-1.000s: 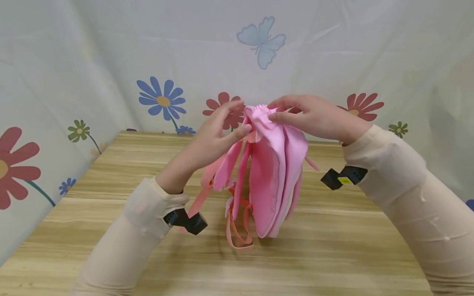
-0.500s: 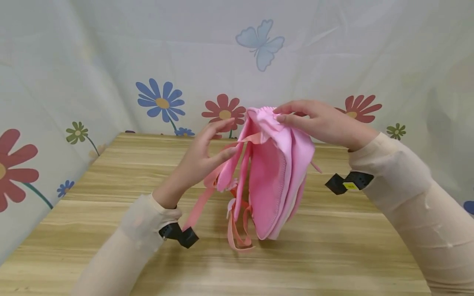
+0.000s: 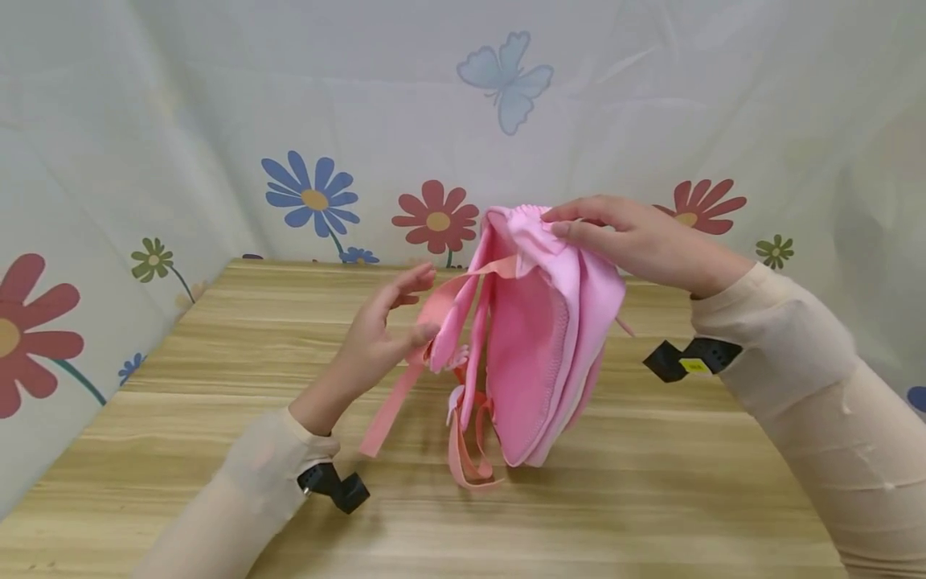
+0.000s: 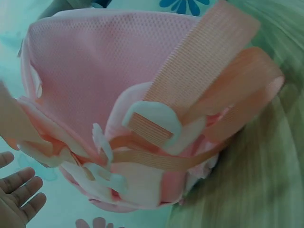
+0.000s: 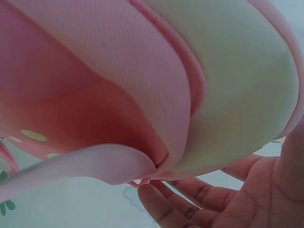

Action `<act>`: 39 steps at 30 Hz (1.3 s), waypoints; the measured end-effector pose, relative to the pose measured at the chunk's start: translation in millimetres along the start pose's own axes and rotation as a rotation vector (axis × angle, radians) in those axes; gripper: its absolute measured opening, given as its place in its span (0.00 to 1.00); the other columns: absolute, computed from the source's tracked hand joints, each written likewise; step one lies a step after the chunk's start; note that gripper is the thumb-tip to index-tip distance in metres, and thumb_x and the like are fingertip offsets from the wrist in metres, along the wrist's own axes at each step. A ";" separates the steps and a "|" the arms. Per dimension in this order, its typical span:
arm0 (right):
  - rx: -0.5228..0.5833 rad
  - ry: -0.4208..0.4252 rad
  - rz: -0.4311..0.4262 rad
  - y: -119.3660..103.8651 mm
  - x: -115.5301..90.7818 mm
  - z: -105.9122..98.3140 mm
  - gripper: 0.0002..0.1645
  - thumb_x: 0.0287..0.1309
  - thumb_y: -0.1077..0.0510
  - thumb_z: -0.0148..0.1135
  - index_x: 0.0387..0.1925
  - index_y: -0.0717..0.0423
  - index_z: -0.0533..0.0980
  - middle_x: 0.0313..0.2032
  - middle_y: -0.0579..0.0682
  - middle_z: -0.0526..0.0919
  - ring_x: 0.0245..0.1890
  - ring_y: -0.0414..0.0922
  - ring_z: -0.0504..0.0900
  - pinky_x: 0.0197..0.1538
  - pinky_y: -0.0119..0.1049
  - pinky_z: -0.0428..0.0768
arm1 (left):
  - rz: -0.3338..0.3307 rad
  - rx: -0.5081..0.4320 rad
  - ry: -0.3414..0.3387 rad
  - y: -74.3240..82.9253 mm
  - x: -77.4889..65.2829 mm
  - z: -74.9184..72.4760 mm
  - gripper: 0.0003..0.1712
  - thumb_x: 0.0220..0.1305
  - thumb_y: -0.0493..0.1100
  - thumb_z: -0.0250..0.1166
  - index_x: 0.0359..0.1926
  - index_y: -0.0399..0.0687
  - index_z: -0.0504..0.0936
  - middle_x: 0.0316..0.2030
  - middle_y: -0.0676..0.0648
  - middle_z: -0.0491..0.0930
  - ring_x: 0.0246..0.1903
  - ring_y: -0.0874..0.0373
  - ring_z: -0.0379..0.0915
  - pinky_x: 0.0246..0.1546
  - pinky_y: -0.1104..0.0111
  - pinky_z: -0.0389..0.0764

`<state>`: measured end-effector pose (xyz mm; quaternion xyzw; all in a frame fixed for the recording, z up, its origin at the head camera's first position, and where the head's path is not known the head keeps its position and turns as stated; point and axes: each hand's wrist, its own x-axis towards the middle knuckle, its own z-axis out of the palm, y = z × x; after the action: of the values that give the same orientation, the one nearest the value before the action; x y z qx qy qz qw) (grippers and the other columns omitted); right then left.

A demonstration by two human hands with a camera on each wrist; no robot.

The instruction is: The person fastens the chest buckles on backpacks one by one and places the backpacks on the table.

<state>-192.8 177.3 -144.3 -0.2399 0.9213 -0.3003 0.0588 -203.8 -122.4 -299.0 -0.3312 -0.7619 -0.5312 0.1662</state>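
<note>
Pink backpack (image 3: 528,354) held roughly upright near the middle of the wooden table (image 3: 687,482): at its one o'clock, your right hand (image 3: 629,241) pinches the top; at nine, your left hand (image 3: 369,330) spreads wide, holding nothing; uprighting appears done, the straps (image 3: 391,410), loose at eight, not yet gathered

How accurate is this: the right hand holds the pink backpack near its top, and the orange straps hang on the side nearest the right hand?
One slip: the orange straps hang on the side nearest the left hand, as the head view shows. The right hand does hold the pink backpack near its top.
</note>
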 end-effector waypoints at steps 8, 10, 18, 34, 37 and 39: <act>-0.035 0.005 -0.009 4.1 0.4 -2.1 0.28 0.70 0.43 0.47 0.66 0.49 0.68 0.66 0.52 0.68 0.64 0.50 0.66 0.63 0.53 0.67 | -0.100 -0.039 -0.083 -10.0 -12.0 8.7 0.48 0.57 0.69 0.62 0.69 0.44 0.63 0.66 0.43 0.68 0.61 0.48 0.67 0.63 0.47 0.66; -0.041 0.007 -0.009 5.1 0.0 -2.7 0.28 0.70 0.43 0.47 0.66 0.49 0.68 0.66 0.53 0.68 0.64 0.50 0.66 0.63 0.53 0.67 | -0.135 -0.047 -0.099 -11.0 -14.1 12.0 0.48 0.57 0.70 0.61 0.69 0.46 0.64 0.65 0.44 0.68 0.61 0.48 0.66 0.61 0.48 0.68; -0.042 0.010 -0.011 8.7 -2.2 -4.4 0.28 0.70 0.43 0.46 0.66 0.50 0.68 0.66 0.52 0.69 0.66 0.50 0.64 0.66 0.54 0.64 | -0.175 -0.070 -0.139 -11.4 -17.5 28.8 0.49 0.55 0.75 0.56 0.68 0.49 0.67 0.62 0.45 0.69 0.60 0.50 0.66 0.62 0.49 0.68; 0.016 0.041 -0.003 16.5 -6.5 -1.0 0.27 0.71 0.44 0.46 0.65 0.48 0.70 0.63 0.51 0.70 0.63 0.47 0.66 0.64 0.51 0.64 | -0.144 -0.097 -0.086 -8.5 -12.2 66.8 0.42 0.54 0.72 0.62 0.60 0.48 0.75 0.62 0.48 0.69 0.63 0.52 0.64 0.64 0.50 0.68; 0.013 0.050 0.003 19.6 -8.0 -0.5 0.27 0.71 0.43 0.46 0.64 0.48 0.70 0.63 0.51 0.71 0.63 0.48 0.66 0.64 0.51 0.64 | -0.167 -0.094 -0.065 -9.2 -13.2 72.9 0.44 0.53 0.71 0.64 0.61 0.47 0.74 0.63 0.47 0.68 0.64 0.51 0.63 0.64 0.49 0.67; 0.005 0.051 0.016 21.9 -9.6 -0.2 0.27 0.70 0.42 0.46 0.64 0.46 0.70 0.64 0.50 0.70 0.63 0.48 0.65 0.64 0.51 0.63 | -0.180 -0.090 -0.057 -9.9 -13.8 76.2 0.45 0.52 0.71 0.65 0.63 0.46 0.73 0.63 0.46 0.68 0.64 0.50 0.63 0.64 0.48 0.66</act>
<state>-193.4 197.4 -157.2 -0.2245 0.9236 -0.3083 0.0383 -193.1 -59.0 -343.2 -0.2835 -0.7683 -0.5681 0.0809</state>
